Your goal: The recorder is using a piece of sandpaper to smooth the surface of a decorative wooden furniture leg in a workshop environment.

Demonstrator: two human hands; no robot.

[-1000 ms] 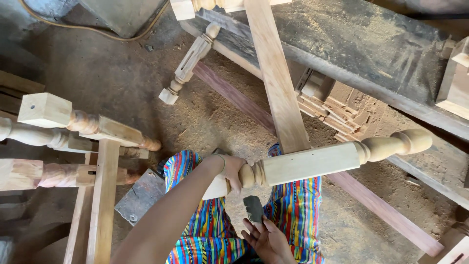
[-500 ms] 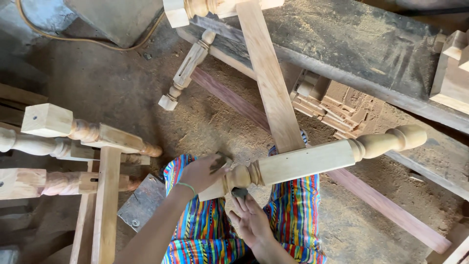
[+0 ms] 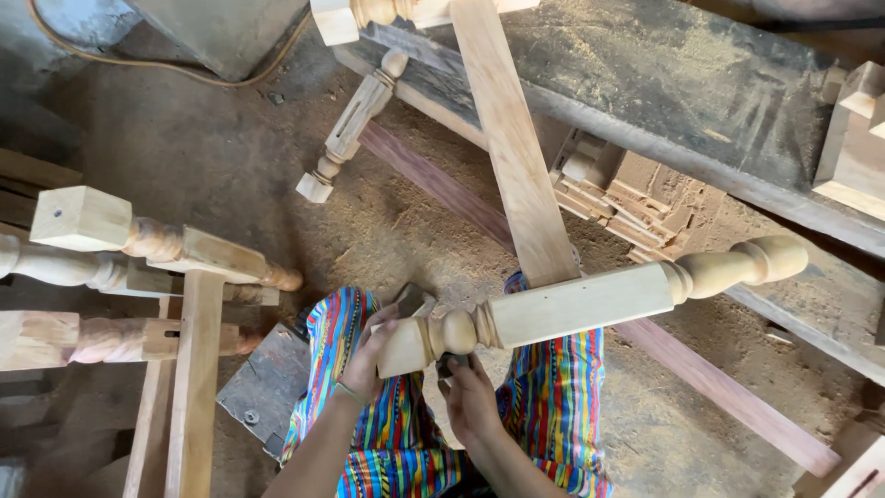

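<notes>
While the left hand (image 3: 367, 355) wraps closed around the tapered near end of a pale turned wooden leg (image 3: 590, 300), the leg lies across the lap in striped colourful cloth (image 3: 544, 387), above the sawdust floor (image 3: 230, 166); the right hand (image 3: 472, 398) curls under its round bead, fingers closed on a small dark piece I cannot identify.

Sawdust-covered workbench (image 3: 645, 83), stacked turned legs (image 3: 138, 244)

- The left hand (image 3: 369, 355) sits at lower centre of the frame, fingers curled shut in a grip, forearm running down to the bottom edge.
- The right hand (image 3: 472, 398) lies just right of it, palm down, fingers bent, closed.
</notes>
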